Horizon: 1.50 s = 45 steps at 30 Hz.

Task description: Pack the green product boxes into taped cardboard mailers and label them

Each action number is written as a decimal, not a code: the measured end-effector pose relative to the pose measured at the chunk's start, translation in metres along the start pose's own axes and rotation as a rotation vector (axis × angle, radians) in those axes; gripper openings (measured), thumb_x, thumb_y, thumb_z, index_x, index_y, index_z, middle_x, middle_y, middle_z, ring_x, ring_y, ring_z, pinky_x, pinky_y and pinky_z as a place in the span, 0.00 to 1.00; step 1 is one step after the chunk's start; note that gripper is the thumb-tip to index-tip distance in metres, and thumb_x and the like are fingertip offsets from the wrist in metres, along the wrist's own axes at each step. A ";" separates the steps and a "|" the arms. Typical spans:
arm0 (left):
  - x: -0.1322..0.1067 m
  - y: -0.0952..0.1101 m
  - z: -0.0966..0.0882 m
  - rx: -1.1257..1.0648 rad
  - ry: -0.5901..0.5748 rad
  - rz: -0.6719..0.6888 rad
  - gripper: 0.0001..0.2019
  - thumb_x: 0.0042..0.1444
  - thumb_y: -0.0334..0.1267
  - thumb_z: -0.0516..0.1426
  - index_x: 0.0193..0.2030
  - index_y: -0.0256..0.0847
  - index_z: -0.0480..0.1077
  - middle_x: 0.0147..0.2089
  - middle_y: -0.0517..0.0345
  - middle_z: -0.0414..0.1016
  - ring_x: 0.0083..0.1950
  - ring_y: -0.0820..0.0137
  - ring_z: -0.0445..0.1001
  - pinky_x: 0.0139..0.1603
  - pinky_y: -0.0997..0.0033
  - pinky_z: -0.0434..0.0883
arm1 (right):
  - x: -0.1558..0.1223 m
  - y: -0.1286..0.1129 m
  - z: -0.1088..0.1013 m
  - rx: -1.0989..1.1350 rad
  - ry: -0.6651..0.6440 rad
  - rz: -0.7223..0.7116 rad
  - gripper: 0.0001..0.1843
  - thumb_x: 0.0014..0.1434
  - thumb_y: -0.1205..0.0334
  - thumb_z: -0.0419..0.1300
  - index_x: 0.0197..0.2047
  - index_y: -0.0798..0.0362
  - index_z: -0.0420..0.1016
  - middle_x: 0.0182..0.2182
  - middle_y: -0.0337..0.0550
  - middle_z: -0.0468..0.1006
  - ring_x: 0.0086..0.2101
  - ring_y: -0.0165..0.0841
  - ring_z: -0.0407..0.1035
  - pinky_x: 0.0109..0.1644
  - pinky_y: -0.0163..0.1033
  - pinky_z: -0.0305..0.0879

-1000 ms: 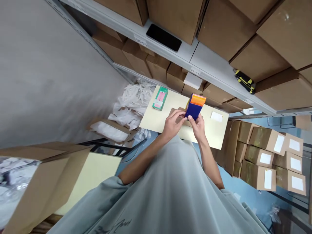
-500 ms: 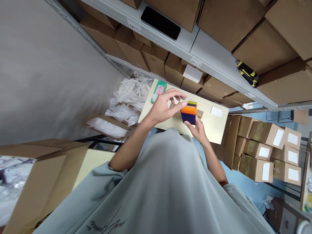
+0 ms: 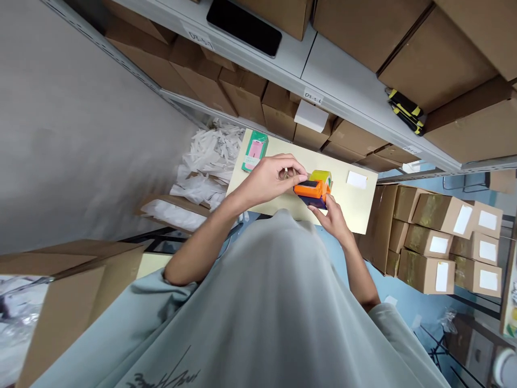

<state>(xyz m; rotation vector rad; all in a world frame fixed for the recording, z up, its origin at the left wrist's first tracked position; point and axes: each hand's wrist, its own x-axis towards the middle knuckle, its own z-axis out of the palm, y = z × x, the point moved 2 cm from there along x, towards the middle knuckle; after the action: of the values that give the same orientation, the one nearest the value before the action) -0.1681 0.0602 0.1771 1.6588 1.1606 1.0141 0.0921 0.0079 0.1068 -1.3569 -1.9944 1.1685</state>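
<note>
My right hand [image 3: 333, 218] grips an orange and dark-blue tape dispenser [image 3: 313, 191] over the pale table [image 3: 278, 203]. A roll of yellowish tape [image 3: 322, 175] shows at the dispenser's far side. My left hand [image 3: 278, 177] is at the dispenser's left end, thumb and forefinger brought together in a pinch by its front edge. Whatever lies between those fingertips is too small to make out. To the left of that hand, a green box with a pink panel [image 3: 255, 152] lies on the table.
A white card [image 3: 357, 179] lies on the table's right part. Shelves with cardboard boxes [image 3: 278, 110] run behind it, with a phone [image 3: 244, 27] and yellow-black cutters [image 3: 405, 111] above. Crumpled white paper [image 3: 212, 151] heaps at left; labelled cartons [image 3: 426, 269] stack at right.
The tape dispenser has been turned in my right hand, so the tape roll now shows. My left hand has closed from spread fingers into a pinch at its edge. The view has shifted slightly.
</note>
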 end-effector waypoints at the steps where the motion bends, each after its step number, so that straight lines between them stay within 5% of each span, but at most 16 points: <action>1: 0.000 0.000 0.001 0.022 0.001 0.031 0.13 0.74 0.50 0.64 0.43 0.44 0.83 0.43 0.52 0.84 0.43 0.64 0.79 0.46 0.63 0.78 | 0.000 0.001 -0.001 -0.018 -0.009 0.003 0.27 0.77 0.36 0.62 0.67 0.46 0.78 0.58 0.56 0.84 0.59 0.52 0.79 0.68 0.59 0.78; 8: -0.014 0.003 0.025 0.201 0.035 0.137 0.14 0.80 0.48 0.57 0.46 0.45 0.80 0.45 0.51 0.83 0.49 0.60 0.79 0.56 0.57 0.78 | -0.010 0.011 -0.015 -0.124 -0.119 0.006 0.27 0.78 0.34 0.59 0.61 0.48 0.78 0.52 0.55 0.84 0.53 0.51 0.79 0.61 0.56 0.78; 12: -0.029 -0.017 0.043 0.138 0.116 -0.010 0.15 0.80 0.49 0.57 0.46 0.45 0.80 0.45 0.52 0.83 0.44 0.64 0.78 0.52 0.62 0.78 | -0.027 0.020 -0.035 -0.170 -0.255 0.077 0.26 0.78 0.33 0.59 0.57 0.47 0.79 0.47 0.53 0.85 0.50 0.51 0.79 0.58 0.54 0.78; 16: -0.043 -0.063 0.060 -0.010 0.250 -0.252 0.14 0.74 0.52 0.62 0.46 0.43 0.81 0.43 0.53 0.84 0.41 0.66 0.77 0.48 0.65 0.78 | -0.029 0.032 -0.057 -0.184 -0.427 0.212 0.28 0.75 0.31 0.60 0.51 0.49 0.79 0.40 0.48 0.83 0.40 0.47 0.78 0.50 0.51 0.77; 22: -0.046 -0.146 0.089 -0.313 0.444 -0.550 0.17 0.63 0.54 0.69 0.40 0.41 0.79 0.39 0.52 0.85 0.43 0.63 0.82 0.50 0.64 0.81 | 0.040 0.045 -0.078 0.035 -0.725 0.304 0.35 0.68 0.27 0.67 0.54 0.52 0.80 0.44 0.48 0.86 0.40 0.41 0.79 0.45 0.45 0.78; 26: -0.041 -0.180 0.103 -0.360 0.519 -0.623 0.16 0.60 0.53 0.71 0.37 0.43 0.78 0.39 0.52 0.86 0.45 0.61 0.83 0.53 0.62 0.81 | 0.093 0.050 -0.077 0.109 -0.920 0.393 0.36 0.62 0.25 0.74 0.48 0.53 0.80 0.40 0.47 0.87 0.36 0.36 0.79 0.40 0.40 0.78; 37: -0.049 -0.223 0.084 -0.388 0.629 -0.685 0.07 0.67 0.42 0.65 0.41 0.42 0.76 0.40 0.55 0.82 0.45 0.65 0.83 0.54 0.65 0.81 | 0.123 0.044 -0.079 0.086 -1.103 0.561 0.39 0.56 0.24 0.78 0.46 0.55 0.84 0.42 0.50 0.91 0.41 0.39 0.85 0.47 0.42 0.82; 45: -0.051 -0.245 0.094 -0.485 0.605 -0.778 0.08 0.64 0.41 0.68 0.38 0.43 0.75 0.36 0.57 0.79 0.42 0.66 0.81 0.53 0.63 0.81 | 0.140 0.061 -0.072 0.005 -1.129 0.593 0.40 0.54 0.22 0.78 0.44 0.54 0.84 0.40 0.49 0.90 0.38 0.38 0.83 0.45 0.42 0.80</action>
<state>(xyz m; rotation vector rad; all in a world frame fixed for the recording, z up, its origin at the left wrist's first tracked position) -0.1591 0.0443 -0.0899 0.4288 1.5979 1.1600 0.1203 0.1724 0.0815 -1.4827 -2.2507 2.6522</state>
